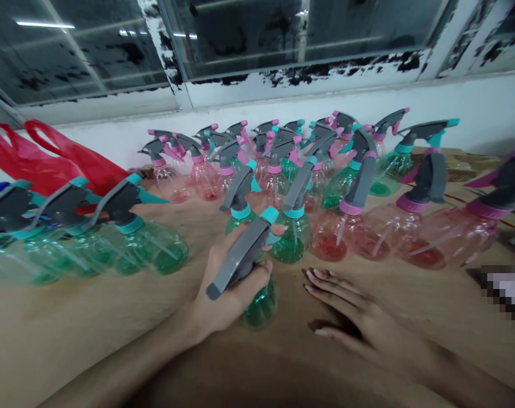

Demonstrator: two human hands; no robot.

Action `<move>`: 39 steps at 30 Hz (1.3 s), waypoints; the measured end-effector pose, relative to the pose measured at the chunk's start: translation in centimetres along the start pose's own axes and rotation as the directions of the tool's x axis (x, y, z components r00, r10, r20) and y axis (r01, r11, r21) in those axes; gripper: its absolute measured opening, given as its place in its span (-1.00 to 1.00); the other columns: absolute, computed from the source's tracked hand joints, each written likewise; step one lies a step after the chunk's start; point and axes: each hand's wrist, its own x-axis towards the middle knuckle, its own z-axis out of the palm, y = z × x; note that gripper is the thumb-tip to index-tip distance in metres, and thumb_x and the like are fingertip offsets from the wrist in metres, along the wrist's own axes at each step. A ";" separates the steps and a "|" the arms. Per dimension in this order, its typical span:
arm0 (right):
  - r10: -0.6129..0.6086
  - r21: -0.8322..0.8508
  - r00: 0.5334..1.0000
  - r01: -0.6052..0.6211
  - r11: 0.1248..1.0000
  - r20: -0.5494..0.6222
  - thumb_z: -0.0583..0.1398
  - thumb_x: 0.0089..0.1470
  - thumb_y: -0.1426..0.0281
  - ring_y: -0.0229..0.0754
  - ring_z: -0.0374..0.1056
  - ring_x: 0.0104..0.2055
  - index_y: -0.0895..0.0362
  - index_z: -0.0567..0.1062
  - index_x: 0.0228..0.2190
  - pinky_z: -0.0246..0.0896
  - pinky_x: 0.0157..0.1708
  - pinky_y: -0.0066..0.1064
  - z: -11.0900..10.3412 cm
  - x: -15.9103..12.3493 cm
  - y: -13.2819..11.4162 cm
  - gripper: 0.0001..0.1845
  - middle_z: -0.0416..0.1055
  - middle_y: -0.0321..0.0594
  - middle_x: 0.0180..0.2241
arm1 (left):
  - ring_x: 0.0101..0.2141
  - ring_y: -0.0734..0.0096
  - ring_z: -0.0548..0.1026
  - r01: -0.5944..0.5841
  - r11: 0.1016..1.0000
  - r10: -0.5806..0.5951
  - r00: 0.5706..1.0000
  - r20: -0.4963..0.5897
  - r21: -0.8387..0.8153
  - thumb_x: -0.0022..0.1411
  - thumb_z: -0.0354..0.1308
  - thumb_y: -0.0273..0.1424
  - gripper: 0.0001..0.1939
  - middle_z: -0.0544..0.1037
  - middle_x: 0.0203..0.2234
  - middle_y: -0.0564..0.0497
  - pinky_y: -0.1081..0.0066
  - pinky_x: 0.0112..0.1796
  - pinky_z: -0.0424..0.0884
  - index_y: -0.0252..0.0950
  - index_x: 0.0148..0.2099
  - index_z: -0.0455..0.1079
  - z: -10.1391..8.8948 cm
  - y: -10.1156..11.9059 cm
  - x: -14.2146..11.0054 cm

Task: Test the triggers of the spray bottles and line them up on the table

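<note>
My left hand is wrapped round the neck of a green spray bottle with a grey and teal trigger head. The bottle stands upright at the table's middle, and its neck is hidden by my fingers. To its right, my right hand lies palm down on the wooden table, fingers stretched out and holding nothing. Just beyond my hands are another green spray bottle and a pink spray bottle.
Several green spray bottles stand in a row at the left. Behind is a crowd of pink and green ones. A red plastic bag lies back left, flattened cardboard back right. A window is above the white wall.
</note>
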 end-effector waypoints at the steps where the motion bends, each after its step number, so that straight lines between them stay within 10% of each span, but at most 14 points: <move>1: 0.003 0.002 1.000 -0.003 1.000 0.001 0.08 0.16 0.14 -0.10 -0.02 0.26 0.00 0.13 0.19 -0.01 0.20 -0.11 0.0 0.0 0.0 -0.40 0.09 -0.30 0.23 | -0.27 0.30 0.47 0.001 1.000 -0.001 1.000 0.000 -0.005 0.03 0.06 -0.50 -0.64 0.51 -0.27 0.06 0.35 -0.20 0.39 -0.12 -0.09 0.38 0.0 0.0 -0.1; 39: 0.020 0.046 1.000 -0.020 0.999 0.012 0.09 0.16 0.17 -0.08 -0.01 0.25 -0.02 0.12 0.19 -0.01 0.20 -0.09 -0.4 0.2 -0.2 -0.40 0.10 -0.28 0.22 | -0.28 0.32 0.51 0.043 0.998 -0.043 0.999 0.012 -0.044 0.04 0.07 -0.53 -0.62 0.51 -0.20 0.07 0.34 -0.21 0.43 -0.09 -0.07 0.36 0.1 -0.2 -0.4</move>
